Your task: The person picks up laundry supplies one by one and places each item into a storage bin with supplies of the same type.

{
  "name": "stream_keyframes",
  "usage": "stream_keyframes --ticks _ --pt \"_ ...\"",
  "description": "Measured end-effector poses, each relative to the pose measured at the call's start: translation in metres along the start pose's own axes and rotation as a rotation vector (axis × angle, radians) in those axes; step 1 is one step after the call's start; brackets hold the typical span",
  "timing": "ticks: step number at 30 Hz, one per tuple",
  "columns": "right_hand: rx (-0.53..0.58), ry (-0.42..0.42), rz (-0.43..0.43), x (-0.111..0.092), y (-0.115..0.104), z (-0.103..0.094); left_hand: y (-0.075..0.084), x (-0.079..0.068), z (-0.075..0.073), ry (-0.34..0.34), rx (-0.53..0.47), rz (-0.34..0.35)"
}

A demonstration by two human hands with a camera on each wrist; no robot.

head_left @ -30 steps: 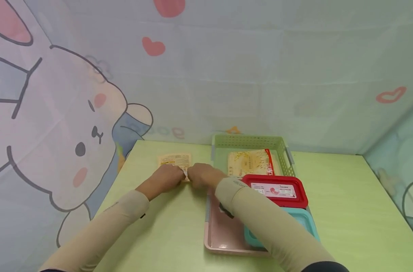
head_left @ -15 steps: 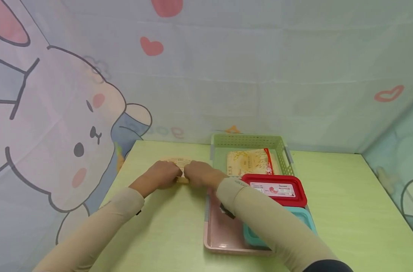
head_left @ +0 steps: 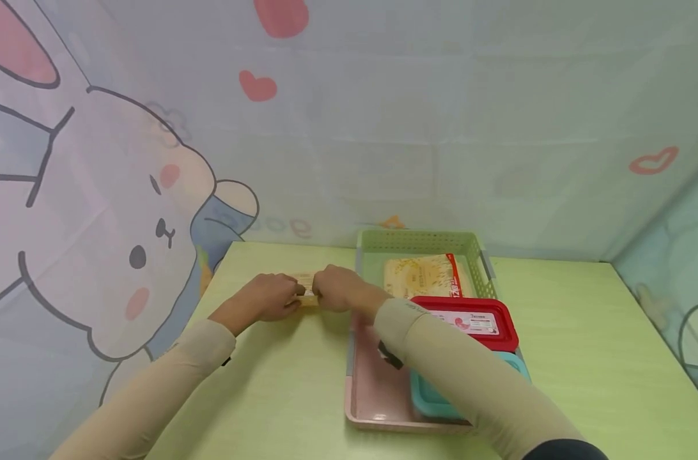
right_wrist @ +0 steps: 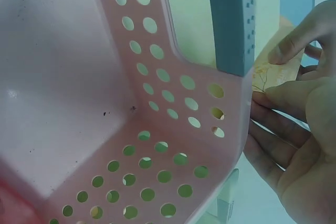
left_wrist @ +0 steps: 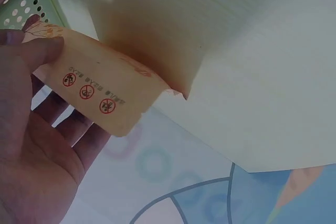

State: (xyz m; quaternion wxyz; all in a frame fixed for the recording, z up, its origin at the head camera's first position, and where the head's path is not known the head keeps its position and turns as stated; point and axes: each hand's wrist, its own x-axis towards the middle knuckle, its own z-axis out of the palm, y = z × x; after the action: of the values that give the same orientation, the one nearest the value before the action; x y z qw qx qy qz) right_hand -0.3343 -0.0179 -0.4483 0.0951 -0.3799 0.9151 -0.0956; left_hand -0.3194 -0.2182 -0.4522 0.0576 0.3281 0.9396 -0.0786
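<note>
A small soft cream-orange packet [head_left: 306,281] is held over the back left of the table. It carries red prohibition signs, and its contents are hidden. My left hand [head_left: 274,296] pinches the packet on its left side. In the left wrist view, that thumb lies on the top edge of the packet [left_wrist: 105,87], with fingers spread below. On the other side my right hand [head_left: 337,287] pinches the packet close by. Its thumb and fingertip meet at the packet's corner [right_wrist: 261,85] in the right wrist view, just outside the pink basket [right_wrist: 115,114].
A green basket [head_left: 418,239] stands behind the pink one, holding a beige and red packet [head_left: 420,275]. A red-lidded box [head_left: 475,322] and a turquoise-lidded box [head_left: 432,393] sit under my right forearm. A printed curtain [head_left: 383,128] hangs behind the table [head_left: 562,345].
My left hand has shifted slightly left and its fingers have turned. The packet's near edge has lifted, and less of its printed face shows. The right hand keeps its grip.
</note>
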Motion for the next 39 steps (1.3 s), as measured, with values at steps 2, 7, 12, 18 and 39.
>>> stream_keyframes --ticks 2,7,12,18,39 --pt "0.004 0.022 -0.013 0.000 0.002 -0.001 -0.001 -0.001 0.000 0.015 0.011 0.007" --pt "0.032 0.072 -0.014 -0.001 0.004 -0.003 -0.004 -0.001 -0.006 0.060 0.036 0.008" --pt "0.035 0.126 -0.023 -0.004 0.006 -0.006 -0.005 -0.001 -0.013 0.104 0.072 0.009" --pt "0.049 0.198 -0.047 -0.012 0.007 -0.010 -0.004 -0.003 -0.020 0.208 0.102 0.047" --pt "0.143 0.298 -0.040 -0.033 0.018 -0.027 0.005 -0.010 -0.074 0.337 0.017 0.049"
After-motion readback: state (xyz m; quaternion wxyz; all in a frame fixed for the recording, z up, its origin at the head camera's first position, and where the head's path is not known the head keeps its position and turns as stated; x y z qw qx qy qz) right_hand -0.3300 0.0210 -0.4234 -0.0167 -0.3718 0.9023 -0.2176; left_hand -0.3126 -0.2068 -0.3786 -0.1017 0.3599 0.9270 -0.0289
